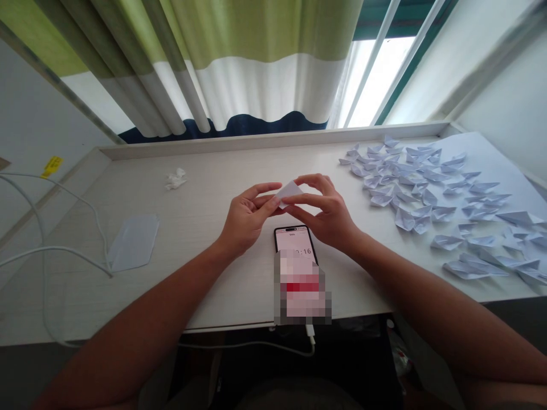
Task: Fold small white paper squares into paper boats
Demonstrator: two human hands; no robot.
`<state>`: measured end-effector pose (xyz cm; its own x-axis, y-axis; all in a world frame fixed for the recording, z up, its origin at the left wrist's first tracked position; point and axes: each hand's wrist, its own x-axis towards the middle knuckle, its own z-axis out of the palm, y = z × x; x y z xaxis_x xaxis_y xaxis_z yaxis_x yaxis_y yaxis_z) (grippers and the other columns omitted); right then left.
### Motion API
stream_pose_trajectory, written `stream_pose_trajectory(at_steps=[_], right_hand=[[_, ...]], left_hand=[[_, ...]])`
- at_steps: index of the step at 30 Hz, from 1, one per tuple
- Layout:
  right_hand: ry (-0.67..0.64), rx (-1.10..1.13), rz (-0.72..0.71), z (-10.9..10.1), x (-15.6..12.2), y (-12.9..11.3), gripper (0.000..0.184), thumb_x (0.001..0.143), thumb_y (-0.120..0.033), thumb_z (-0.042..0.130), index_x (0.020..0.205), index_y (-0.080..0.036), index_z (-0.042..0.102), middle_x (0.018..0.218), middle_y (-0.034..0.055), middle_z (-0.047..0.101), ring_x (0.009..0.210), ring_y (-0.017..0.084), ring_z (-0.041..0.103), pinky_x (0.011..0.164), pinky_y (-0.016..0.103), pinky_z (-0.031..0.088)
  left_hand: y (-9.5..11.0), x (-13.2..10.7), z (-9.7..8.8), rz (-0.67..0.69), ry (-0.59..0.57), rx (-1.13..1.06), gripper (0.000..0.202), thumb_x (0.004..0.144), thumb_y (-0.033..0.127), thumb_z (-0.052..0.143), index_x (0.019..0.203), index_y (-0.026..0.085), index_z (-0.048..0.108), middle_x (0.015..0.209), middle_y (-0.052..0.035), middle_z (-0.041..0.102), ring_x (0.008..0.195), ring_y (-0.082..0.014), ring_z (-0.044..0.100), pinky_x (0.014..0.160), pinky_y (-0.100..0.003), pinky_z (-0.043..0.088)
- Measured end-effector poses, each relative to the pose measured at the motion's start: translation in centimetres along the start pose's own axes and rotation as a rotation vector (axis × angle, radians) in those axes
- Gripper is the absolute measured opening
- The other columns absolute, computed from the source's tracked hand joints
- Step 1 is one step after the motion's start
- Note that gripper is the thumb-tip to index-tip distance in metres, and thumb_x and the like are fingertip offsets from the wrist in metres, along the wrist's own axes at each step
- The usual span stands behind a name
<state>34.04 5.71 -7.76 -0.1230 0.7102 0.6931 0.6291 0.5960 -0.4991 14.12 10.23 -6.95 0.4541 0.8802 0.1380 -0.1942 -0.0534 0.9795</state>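
Between my two hands, above the middle of the desk, is a small folded piece of white paper (289, 192) with a pointed top corner. My left hand (248, 215) pinches its lower left side between thumb and fingers. From the other side, my right hand (323, 212) grips it with thumb and fingertips. Just below the hands lies a phone (293, 234), its screen lit and partly blurred out. Many folded paper boats (421, 191) lie spread over the right side of the desk, apart from my hands.
The white desk (205, 228) has a raised back edge. A crumpled tissue (175, 179) and a flat piece of paper (134, 241) lie on the left. White cables (55, 249) loop over the left side, and a charging cable (310, 333) runs from the phone over the front edge.
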Motion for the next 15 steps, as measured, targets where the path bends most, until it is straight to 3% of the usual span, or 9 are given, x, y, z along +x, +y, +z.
stream_pose_trajectory(at_steps=[5, 10, 15], right_hand=[[0.013, 0.215, 0.138, -0.2, 0.3, -0.5, 0.003, 0.098, -0.029, 0.077, 0.099, -0.027, 0.080, 0.102, 0.0031, 0.073, 0.094, 0.020, 0.070, 0.084, 0.040, 0.060], [0.075, 0.387, 0.272, -0.2, 0.5, -0.9, 0.018, 0.095, -0.042, 0.080, 0.089, -0.025, 0.077, 0.098, 0.0038, 0.076, 0.093, 0.021, 0.072, 0.084, 0.042, 0.060], [0.067, 0.519, 0.389, -0.2, 0.7, -1.1, 0.027, 0.087, -0.049, 0.086, 0.087, -0.024, 0.076, 0.092, 0.0038, 0.078, 0.088, 0.021, 0.075, 0.085, 0.044, 0.064]], left_hand=[[0.1, -0.4, 0.2, 0.117, -0.026, 0.121, 0.027, 0.095, 0.038, 0.078, 0.115, 0.020, 0.082, 0.107, -0.0080, 0.084, 0.101, -0.0232, 0.080, 0.096, -0.043, 0.067], [0.2, -0.6, 0.4, 0.189, 0.038, 0.257, 0.021, 0.087, 0.033, 0.086, 0.103, 0.020, 0.084, 0.106, -0.0077, 0.084, 0.097, -0.0232, 0.079, 0.090, -0.041, 0.067], [0.1, -0.5, 0.3, 0.140, 0.054, 0.207, 0.026, 0.083, 0.036, 0.090, 0.099, 0.018, 0.081, 0.093, -0.0070, 0.084, 0.086, -0.0225, 0.080, 0.085, -0.041, 0.068]])
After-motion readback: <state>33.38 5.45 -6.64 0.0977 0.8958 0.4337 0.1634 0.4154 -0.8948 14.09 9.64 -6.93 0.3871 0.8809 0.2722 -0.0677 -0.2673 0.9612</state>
